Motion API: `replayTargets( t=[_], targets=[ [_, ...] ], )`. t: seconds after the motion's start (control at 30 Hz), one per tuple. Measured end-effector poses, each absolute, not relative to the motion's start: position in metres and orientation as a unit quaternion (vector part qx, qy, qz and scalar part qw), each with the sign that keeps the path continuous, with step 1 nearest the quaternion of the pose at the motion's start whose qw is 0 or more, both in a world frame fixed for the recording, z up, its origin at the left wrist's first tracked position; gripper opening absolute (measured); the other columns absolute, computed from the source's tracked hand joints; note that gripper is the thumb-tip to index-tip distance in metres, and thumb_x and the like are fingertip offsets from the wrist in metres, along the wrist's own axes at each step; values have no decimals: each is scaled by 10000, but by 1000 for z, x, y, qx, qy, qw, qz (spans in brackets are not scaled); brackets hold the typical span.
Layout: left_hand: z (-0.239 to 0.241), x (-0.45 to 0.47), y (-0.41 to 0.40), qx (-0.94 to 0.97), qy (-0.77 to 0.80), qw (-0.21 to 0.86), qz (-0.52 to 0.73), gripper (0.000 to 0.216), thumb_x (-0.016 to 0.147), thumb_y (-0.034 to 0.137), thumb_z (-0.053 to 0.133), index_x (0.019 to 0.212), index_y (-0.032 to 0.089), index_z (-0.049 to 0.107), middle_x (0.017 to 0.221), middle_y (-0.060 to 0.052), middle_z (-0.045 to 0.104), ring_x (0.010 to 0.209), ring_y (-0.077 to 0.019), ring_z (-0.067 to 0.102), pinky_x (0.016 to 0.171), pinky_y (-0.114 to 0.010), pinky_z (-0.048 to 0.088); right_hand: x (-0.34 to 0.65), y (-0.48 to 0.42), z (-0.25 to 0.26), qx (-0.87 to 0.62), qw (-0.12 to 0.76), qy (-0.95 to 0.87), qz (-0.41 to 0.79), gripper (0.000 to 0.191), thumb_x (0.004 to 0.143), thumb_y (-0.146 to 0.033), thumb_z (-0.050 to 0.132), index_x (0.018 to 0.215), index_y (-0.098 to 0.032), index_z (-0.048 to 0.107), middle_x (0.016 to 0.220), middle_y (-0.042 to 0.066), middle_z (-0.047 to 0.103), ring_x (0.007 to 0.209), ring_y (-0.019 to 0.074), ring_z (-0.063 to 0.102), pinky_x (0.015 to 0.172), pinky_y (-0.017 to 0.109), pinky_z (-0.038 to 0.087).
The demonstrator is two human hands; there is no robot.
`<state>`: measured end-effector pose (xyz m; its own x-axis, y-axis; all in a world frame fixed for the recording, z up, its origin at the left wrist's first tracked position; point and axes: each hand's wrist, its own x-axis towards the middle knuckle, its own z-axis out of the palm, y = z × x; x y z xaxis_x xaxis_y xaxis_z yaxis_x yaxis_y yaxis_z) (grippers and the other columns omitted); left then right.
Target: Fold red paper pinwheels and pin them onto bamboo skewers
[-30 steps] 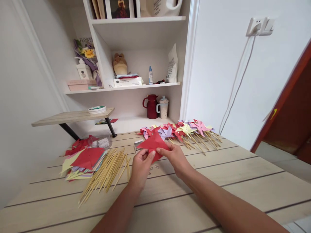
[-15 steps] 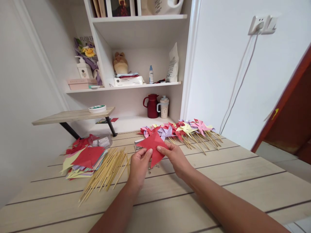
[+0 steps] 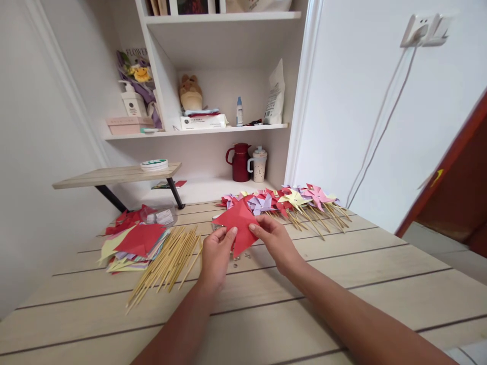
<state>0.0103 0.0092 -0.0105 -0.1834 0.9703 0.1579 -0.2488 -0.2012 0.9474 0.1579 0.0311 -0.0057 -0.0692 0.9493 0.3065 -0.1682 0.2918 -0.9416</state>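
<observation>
Between both hands, above the table, is a red paper sheet (image 3: 240, 223) with slit, pointed corners. My left hand (image 3: 217, 253) pinches its left edge, thumb on top. On the right edge my right hand (image 3: 274, 239) closes with its thumb pressed on the paper. A few small metal pieces (image 3: 236, 264) lie on the table under the sheet, partly hidden by it. To the left of my left hand is a spread of thin wooden sticks (image 3: 167, 263). Behind the right hand lie several finished paper pinwheels (image 3: 292, 198) on sticks, in red, purple, yellow and pink.
A stack of coloured paper (image 3: 139, 241) sits at the left, with a clear plastic box (image 3: 162, 215) behind it. A small raised wooden stand (image 3: 110, 176) holds a round white container (image 3: 154, 165). A dark red jug (image 3: 241, 163) and a lidded cup (image 3: 259, 165) stand at the back.
The camera view has shifted slightly. Both hands still grip the red paper; it now looks flatter and more spread, its left and lower points turned a little.
</observation>
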Motion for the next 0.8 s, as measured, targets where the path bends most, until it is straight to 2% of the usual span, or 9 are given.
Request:
replayTargets(
  t=[0.07,0.13,0.3,0.43,0.53,0.67,0.8],
  targets=[
    [-8,6,11,402,402,477,670,305,697,412,815,857,161,750,814,-49,755,729,-183,682,704,-288,529,162,33,-7,-353,604,-588,406,345,806,-406,726,1099,-239,657,999,40,655,850,200,616,807,359,501],
    [-6,0,13,364,384,480,699,326,674,395,837,876,154,750,886,-71,773,788,-195,704,742,-299,539,167,33,-7,-357,610,-631,319,409,838,-352,697,1231,-280,607,1059,41,604,869,197,610,852,384,496],
    [-5,-12,16,288,376,494,729,327,644,351,872,860,145,740,900,-72,778,751,-158,703,660,-242,513,165,27,-5,-340,568,-731,164,449,874,-207,619,1310,-313,589,843,2,517,759,188,527,765,362,477],
    [-6,-7,14,263,342,543,720,304,634,302,883,853,151,736,876,-51,776,732,-135,694,649,-225,506,153,19,-11,-320,511,-786,134,472,866,-118,572,1302,-293,617,761,-4,513,692,178,504,671,319,458],
    [-3,1,8,263,328,573,703,312,634,299,886,867,146,745,905,-60,777,765,-134,696,680,-223,516,146,17,-16,-324,497,-792,147,477,850,-76,544,1269,-279,648,820,21,593,672,168,517,623,296,450],
    [0,8,1,273,309,590,694,289,667,304,868,879,141,759,931,-73,776,803,-133,693,742,-227,528,145,17,-18,-326,506,-786,141,493,812,-20,523,1203,-270,690,864,27,694,680,168,554,645,299,460],
    [1,10,-2,286,310,590,688,262,671,299,865,860,149,761,890,-59,771,762,-125,681,708,-222,524,148,19,-18,-310,540,-773,123,370,822,-48,575,1083,-254,737,857,25,718,673,165,572,632,291,455]
  ],
)
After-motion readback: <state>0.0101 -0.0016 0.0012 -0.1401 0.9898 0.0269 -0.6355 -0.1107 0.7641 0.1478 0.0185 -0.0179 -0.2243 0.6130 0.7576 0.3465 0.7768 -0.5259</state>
